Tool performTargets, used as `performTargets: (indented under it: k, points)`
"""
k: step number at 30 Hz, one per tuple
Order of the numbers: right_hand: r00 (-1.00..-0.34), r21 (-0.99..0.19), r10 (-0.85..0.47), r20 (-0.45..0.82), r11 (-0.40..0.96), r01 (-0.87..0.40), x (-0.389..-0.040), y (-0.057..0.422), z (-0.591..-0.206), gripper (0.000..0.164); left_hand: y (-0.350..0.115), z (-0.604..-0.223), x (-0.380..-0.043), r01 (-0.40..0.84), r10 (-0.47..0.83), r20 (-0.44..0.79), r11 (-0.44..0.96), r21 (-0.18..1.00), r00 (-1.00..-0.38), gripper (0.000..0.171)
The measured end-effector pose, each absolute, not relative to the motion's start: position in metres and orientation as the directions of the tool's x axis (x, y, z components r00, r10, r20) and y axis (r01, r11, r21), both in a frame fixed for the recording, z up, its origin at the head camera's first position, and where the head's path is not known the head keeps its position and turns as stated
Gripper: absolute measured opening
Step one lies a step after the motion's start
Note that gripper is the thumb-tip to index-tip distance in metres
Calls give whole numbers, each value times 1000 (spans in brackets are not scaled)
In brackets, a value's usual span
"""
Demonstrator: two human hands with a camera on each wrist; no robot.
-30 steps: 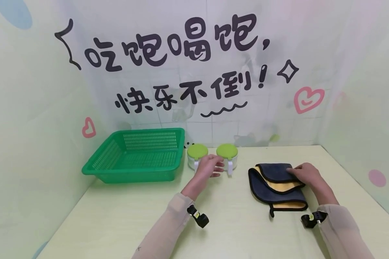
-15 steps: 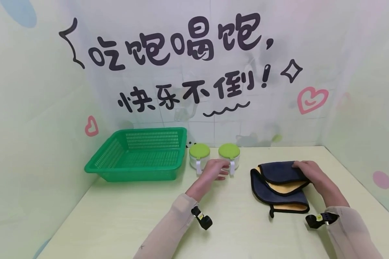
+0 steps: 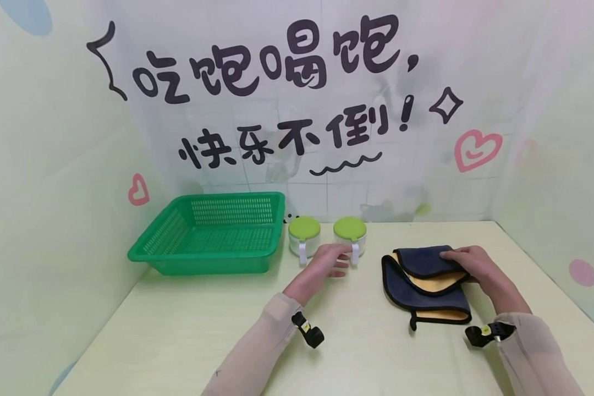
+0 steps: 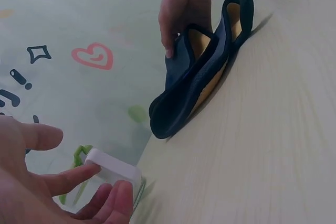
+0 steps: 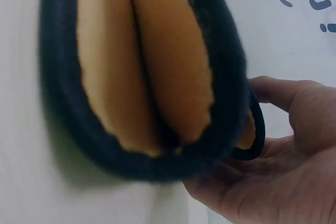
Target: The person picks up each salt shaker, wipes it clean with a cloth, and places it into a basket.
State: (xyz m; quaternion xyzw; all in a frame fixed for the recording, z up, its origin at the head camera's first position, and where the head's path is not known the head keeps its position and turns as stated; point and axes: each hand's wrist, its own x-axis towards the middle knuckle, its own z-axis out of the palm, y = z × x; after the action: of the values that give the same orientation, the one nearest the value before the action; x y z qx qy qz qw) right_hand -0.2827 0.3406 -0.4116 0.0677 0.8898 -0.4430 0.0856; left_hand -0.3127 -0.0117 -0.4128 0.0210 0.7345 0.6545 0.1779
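Note:
A dark blue cloth with yellow lining and black edging lies folded in loose layers on the right of the table. My right hand pinches the top layers at their right side, thumb above and fingers beneath, as the right wrist view also shows. My left hand hovers with loosely bent, spread fingers before two clear jars with green lids, the left jar and the right jar. In the left wrist view, a fingertip overlaps a jar's white handle; nothing is gripped in that hand.
A green plastic basket stands at the back left, beside the jars. The pale wooden table is closed in by a printed back wall and side walls. Each wrist wears a small black camera.
My left hand has shifted slightly right and back toward me from the jars. My right hand has moved a little right, its fingers staying on the cloth's upper layers. Jars and basket stay put.

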Motion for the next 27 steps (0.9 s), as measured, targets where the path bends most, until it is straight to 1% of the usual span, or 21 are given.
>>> performTargets:
  k: [2, 6, 10, 13, 15, 16, 19, 21, 23, 25, 27]
  points:
    - [-974, -762, 47, -222, 615, 203, -284, 342, -412, 73, -13, -414, -315, -217, 292, -256, 159, 963, -921, 43]
    - [-970, -757, 25, -243, 620, 205, -285, 344, -413, 70, -14, -419, -317, -246, 389, -304, 191, 950, -870, 47]
    - [-962, -773, -29, -273, 602, 201, -285, 344, -412, 72, -13, -423, -318, -296, 454, -333, 154, 943, -826, 48]
    - [-954, -794, -73, -290, 575, 197, -285, 344, -411, 72, -13, -424, -316, -326, 472, -334, 100, 940, -816, 53]
    - [-952, -810, -92, -291, 553, 194, -284, 344, -410, 67, -14, -424, -315, -342, 477, -330, 64, 937, -814, 54]
    - [-952, -820, -99, -291, 539, 194, -284, 344, -410, 62, -15, -424, -314, -358, 480, -333, 41, 933, -811, 54]
    - [-950, -843, -119, -289, 501, 194, -284, 345, -410, 42, -15, -424, -312, -396, 485, -340, -15, 918, -806, 48]
    - [-948, -857, -130, -289, 477, 196, -284, 345, -409, 36, -15, -425, -312, -422, 487, -345, -53, 905, -802, 45]
    - [-948, -864, -146, -283, 467, 186, -284, 346, -408, 42, -15, -425, -312, -439, 484, -350, -81, 895, -802, 42]
    - [-948, -867, -164, -272, 469, 168, -283, 346, -407, 55, -15, -425, -313, -457, 484, -353, -112, 882, -800, 42]
    - [-949, -871, -174, -264, 466, 157, -282, 347, -406, 64, -15, -425, -313, -468, 480, -356, -132, 874, -802, 41]
